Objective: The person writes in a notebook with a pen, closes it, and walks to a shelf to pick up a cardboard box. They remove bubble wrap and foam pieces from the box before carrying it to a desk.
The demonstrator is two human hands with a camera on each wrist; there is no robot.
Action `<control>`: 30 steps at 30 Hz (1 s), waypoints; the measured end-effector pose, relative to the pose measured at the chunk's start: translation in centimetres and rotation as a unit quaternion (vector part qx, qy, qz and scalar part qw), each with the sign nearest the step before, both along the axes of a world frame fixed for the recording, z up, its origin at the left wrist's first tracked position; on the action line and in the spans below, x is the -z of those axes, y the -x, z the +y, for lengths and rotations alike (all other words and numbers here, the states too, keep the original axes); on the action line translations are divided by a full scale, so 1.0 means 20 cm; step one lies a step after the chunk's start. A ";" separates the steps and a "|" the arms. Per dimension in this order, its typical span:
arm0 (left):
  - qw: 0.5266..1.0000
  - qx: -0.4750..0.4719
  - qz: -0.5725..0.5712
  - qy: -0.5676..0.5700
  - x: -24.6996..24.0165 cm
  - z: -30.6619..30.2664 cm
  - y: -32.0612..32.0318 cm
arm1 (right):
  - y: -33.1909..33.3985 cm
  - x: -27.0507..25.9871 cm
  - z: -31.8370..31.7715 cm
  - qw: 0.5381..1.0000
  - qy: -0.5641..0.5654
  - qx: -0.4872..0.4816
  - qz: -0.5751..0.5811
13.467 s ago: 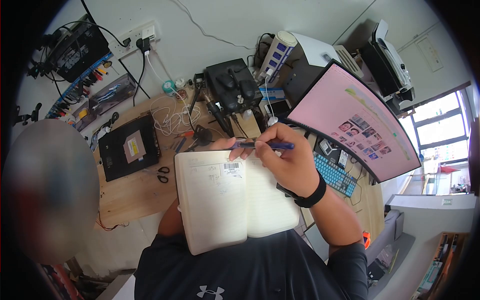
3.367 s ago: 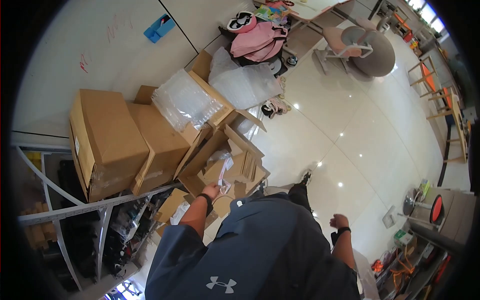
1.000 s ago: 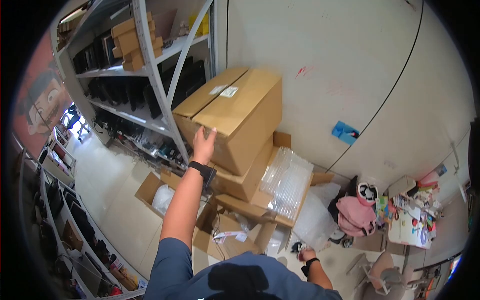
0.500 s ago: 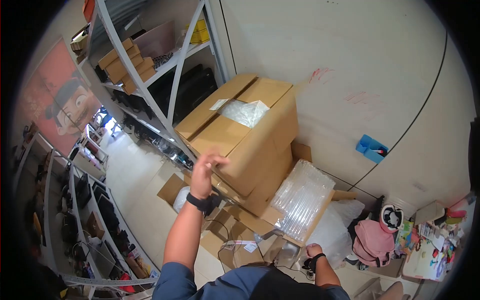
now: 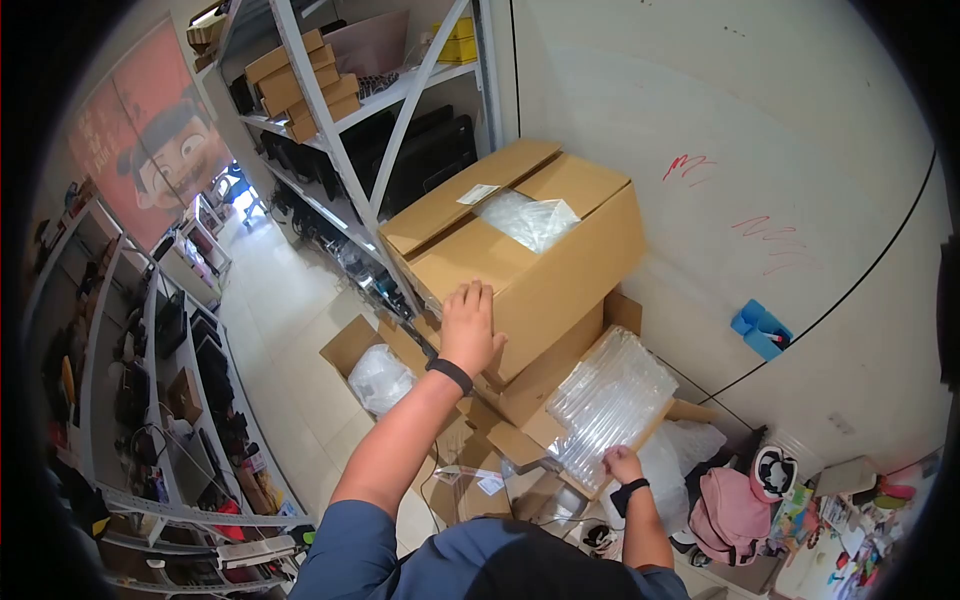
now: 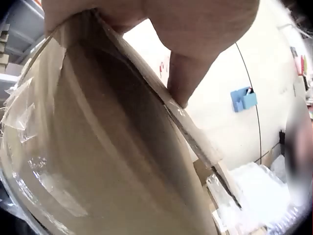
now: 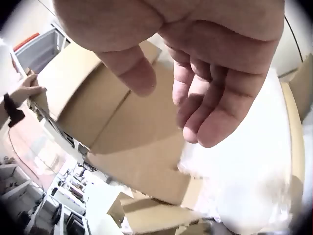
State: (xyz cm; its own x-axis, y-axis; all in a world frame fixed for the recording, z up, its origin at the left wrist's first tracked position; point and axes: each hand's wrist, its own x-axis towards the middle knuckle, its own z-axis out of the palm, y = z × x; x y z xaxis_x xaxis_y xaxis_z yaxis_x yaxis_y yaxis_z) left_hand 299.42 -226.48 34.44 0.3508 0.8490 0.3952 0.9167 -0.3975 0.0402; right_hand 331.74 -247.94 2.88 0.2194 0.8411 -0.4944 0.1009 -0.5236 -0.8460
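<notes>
Resting on the large cardboard box [image 5: 568, 275], the left hand [image 5: 471, 330] had its fingers straight over the near top edge, thumb against its side. Right of the box, near clear packaging [image 5: 615, 390], the right hand [image 5: 624, 464] hung loosely curled, holding nothing. The box sat on another carton [image 5: 550, 375].

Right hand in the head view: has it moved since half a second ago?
Yes: judged against the blue wall holder, the right hand has moved upward in the picture, closer to it.
</notes>
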 end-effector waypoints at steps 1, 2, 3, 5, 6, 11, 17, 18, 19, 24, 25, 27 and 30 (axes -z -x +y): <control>1.000 -0.001 -0.004 0.001 0.01 -0.03 0.00 | -0.02 -0.05 0.04 1.000 -0.027 0.013 -0.005; 1.000 0.017 0.002 0.000 0.02 -0.06 0.00 | -0.03 -0.15 0.09 0.998 -0.062 0.022 0.003; 0.999 0.035 0.008 -0.001 0.02 -0.09 0.00 | -0.02 -0.29 0.15 0.995 -0.096 0.029 0.010; 0.999 0.047 0.000 -0.005 0.03 -0.17 -0.01 | 0.00 -0.55 0.32 0.976 -0.218 0.003 -0.018; 0.998 0.066 -0.001 -0.004 0.05 -0.21 -0.02 | 0.05 -0.75 0.40 0.974 -0.226 0.008 -0.003; 0.987 0.160 -0.010 -0.025 0.20 -0.44 -0.07 | 0.25 -1.37 0.83 0.981 -0.182 0.050 0.043; 0.973 0.219 -0.010 -0.075 0.23 -0.64 -0.06 | 0.25 -1.50 0.96 0.999 0.007 0.026 -0.035; 0.967 0.233 -0.014 -0.100 0.22 -0.66 -0.04 | 0.23 -1.50 0.95 0.999 0.033 0.023 -0.024; 0.970 0.220 -0.027 -0.099 0.24 -0.68 -0.03 | 0.23 -1.49 0.95 0.999 0.030 0.023 0.016; 0.931 0.340 -0.123 -0.043 0.26 -0.74 0.00 | 0.06 -1.31 0.92 0.985 -0.105 0.075 0.116; 0.906 0.383 -0.181 0.011 0.24 -0.74 0.02 | 0.00 -1.31 0.88 0.992 -0.097 0.057 0.059; 0.898 0.394 -0.197 0.014 0.14 -0.71 0.11 | -0.01 -1.34 0.74 0.990 -0.125 0.025 0.064; 0.929 0.293 -0.221 0.046 0.04 -0.71 0.29 | 0.02 -1.42 0.39 0.983 -0.168 0.037 0.061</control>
State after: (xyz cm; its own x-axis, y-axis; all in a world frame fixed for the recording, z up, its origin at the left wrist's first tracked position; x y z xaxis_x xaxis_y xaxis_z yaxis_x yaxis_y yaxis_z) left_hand 293.61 -240.70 33.72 0.5836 0.6008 0.5463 0.4295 -0.7993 0.4203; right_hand 331.27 -240.21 31.33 0.2414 0.9456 -0.2183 -0.0404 -0.2150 -0.9758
